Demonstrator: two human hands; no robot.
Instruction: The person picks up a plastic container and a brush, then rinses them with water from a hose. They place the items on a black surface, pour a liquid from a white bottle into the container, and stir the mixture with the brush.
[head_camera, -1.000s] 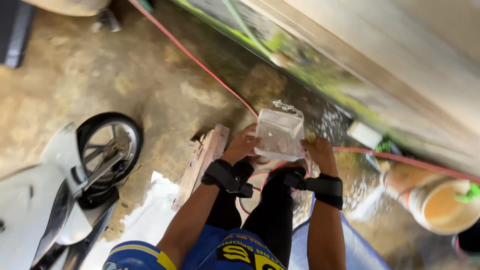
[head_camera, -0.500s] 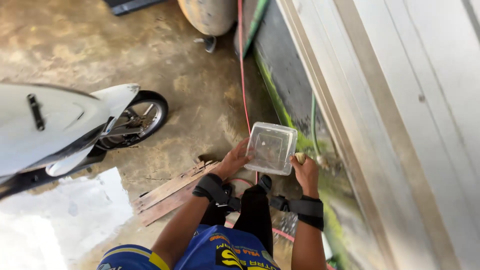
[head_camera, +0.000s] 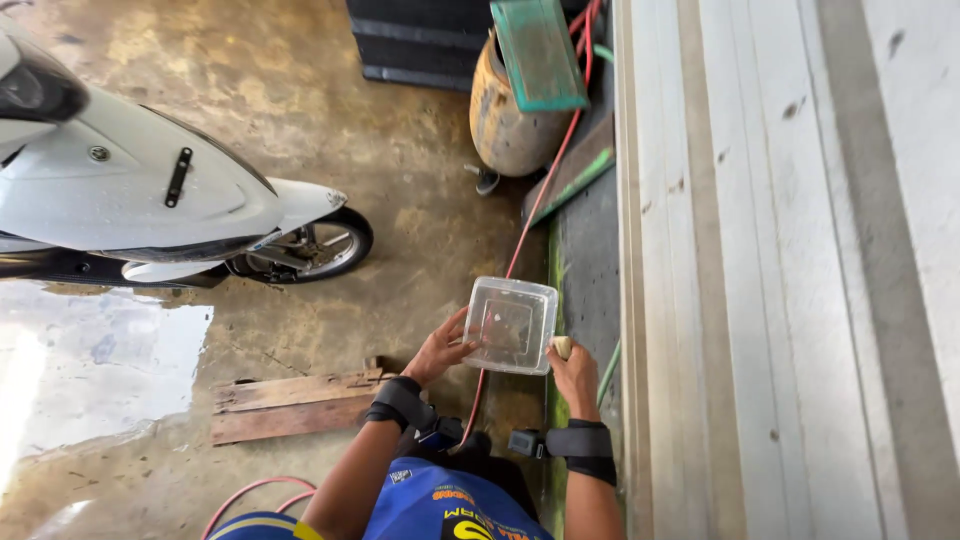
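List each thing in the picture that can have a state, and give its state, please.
clear plastic container: open, no lid, held tilted above the floor.
left hand: grips the container's left edge.
right hand: closed on a small yellowish piece, beside the container.
scooter: parked.
floor: wet, with a puddle at left.
red hose: lying along the floor.
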